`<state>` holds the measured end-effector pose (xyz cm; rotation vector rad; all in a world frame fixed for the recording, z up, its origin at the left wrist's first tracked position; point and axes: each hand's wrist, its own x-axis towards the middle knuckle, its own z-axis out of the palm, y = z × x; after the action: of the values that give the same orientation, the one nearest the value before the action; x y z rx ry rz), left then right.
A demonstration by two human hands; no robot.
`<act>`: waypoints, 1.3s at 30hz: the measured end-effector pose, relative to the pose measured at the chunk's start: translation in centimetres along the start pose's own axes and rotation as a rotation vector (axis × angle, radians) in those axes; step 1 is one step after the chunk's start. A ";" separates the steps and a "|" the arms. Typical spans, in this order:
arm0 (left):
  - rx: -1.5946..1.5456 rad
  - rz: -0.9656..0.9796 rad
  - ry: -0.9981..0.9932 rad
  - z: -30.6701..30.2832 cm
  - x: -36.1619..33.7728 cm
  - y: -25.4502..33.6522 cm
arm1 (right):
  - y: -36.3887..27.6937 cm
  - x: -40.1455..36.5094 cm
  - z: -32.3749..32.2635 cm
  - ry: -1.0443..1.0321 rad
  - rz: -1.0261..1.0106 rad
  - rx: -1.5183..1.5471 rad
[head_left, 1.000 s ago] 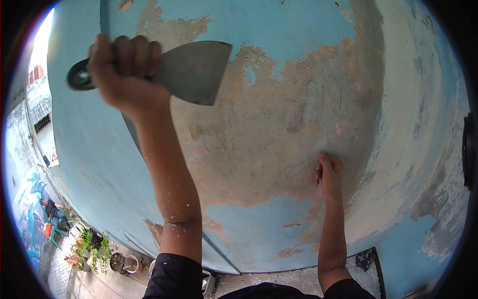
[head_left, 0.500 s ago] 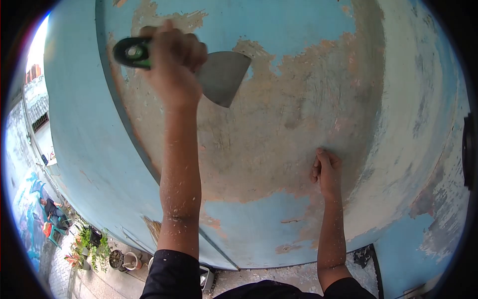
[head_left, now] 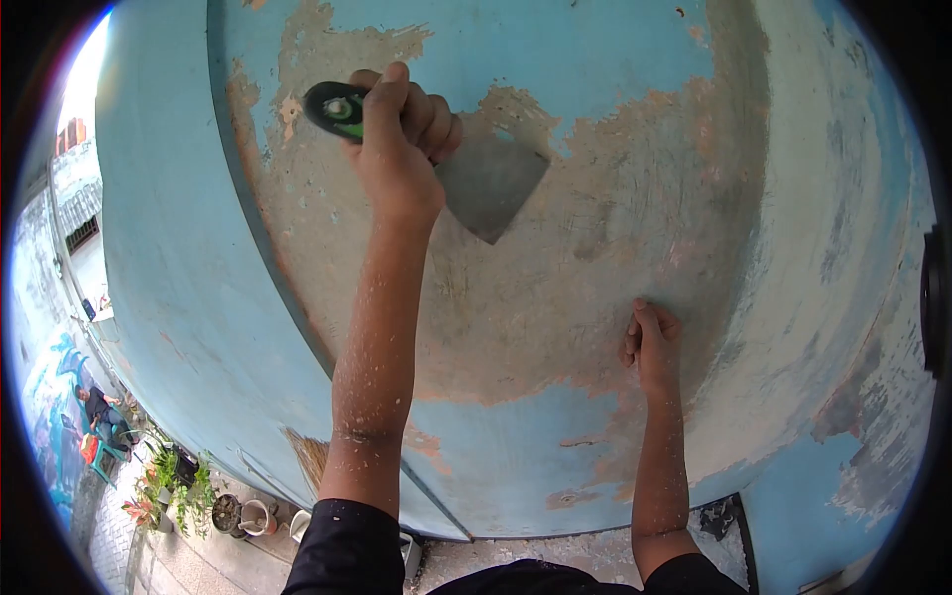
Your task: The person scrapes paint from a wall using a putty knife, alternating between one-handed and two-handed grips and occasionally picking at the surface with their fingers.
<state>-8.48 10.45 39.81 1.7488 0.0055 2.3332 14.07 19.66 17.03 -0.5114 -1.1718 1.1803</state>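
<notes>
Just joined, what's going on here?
A person's left hand grips a broad-bladed scraper in front of a wall with a large bare patch edged by blue paint. Whether the blade touches the wall is unclear. The right hand, fingers curled, is lower down by the same patch, with no tool visible in it.

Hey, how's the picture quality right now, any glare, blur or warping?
Head view: strong fisheye bend, the wall bulging and corners black; head view: a bright patch at upper left blown out white; head view: the scraper blade slightly soft, perhaps from motion.
</notes>
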 end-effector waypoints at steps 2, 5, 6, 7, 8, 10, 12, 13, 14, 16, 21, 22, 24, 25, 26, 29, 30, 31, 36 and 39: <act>0.033 0.090 -0.073 0.2 0.0 1.3 | -0.1 0.2 -0.1 -0.009 -0.018 0.003; -0.037 0.298 -0.218 -0.1 0.7 5.7 | -0.2 0.1 0.0 0.008 0.005 0.003; 0.014 0.336 -0.162 -0.5 1.2 6.4 | -0.1 0.2 -0.1 0.005 0.004 0.006; 0.067 0.370 -0.105 -0.8 1.5 6.7 | 0.0 0.1 -0.1 0.002 0.007 0.009; 0.072 0.364 -0.104 -0.4 1.6 5.5 | 0.0 0.0 -0.1 0.003 0.015 0.010; 0.170 0.217 0.123 0.6 1.4 2.1 | -0.1 0.0 0.1 0.004 -0.002 0.021; 0.175 0.201 0.059 -0.3 1.6 2.4 | -0.2 0.1 0.2 0.005 -0.001 0.019; 0.179 0.189 0.003 -0.7 1.7 2.8 | -0.2 0.0 0.2 0.001 0.000 0.010; 0.179 0.193 0.007 -1.1 1.5 3.4 | -0.2 0.0 0.0 -0.003 -0.002 0.006; 0.127 0.207 -0.011 -0.6 1.3 5.7 | 0.0 0.1 0.0 0.000 0.006 0.016; 0.042 0.359 0.074 -1.0 2.2 5.3 | 0.0 0.1 0.1 -0.002 -0.013 0.012; 0.065 0.268 0.078 -0.3 1.7 3.6 | -0.1 0.0 0.2 0.000 -0.007 0.012; 0.085 0.193 0.048 -0.5 1.4 2.8 | 0.2 0.0 0.2 -0.002 -0.002 0.015; 0.082 0.196 0.047 -0.8 1.6 3.0 | 0.1 0.1 0.1 -0.003 -0.002 0.018; 0.076 0.183 0.028 -1.2 1.5 3.3 | 0.1 0.0 0.1 -0.006 0.000 0.015; 0.009 0.223 0.018 -2.1 2.0 5.8 | 0.1 0.1 0.3 0.006 -0.010 0.001; -0.058 0.267 0.030 -2.3 2.2 6.2 | 0.1 0.1 0.3 0.005 -0.015 0.004; -0.059 0.264 0.030 -2.4 2.3 5.7 | 0.1 0.1 0.2 0.006 -0.019 0.004; 0.032 0.150 0.016 -0.5 2.0 0.7 | -0.2 -0.2 0.3 0.004 -0.009 0.003; -0.025 0.135 -0.049 0.1 2.0 2.6 | 0.0 0.0 0.2 0.002 -0.006 0.012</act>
<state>-9.35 8.26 42.10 1.8477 -0.1538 2.3702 13.91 19.61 17.13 -0.4997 -1.1630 1.1802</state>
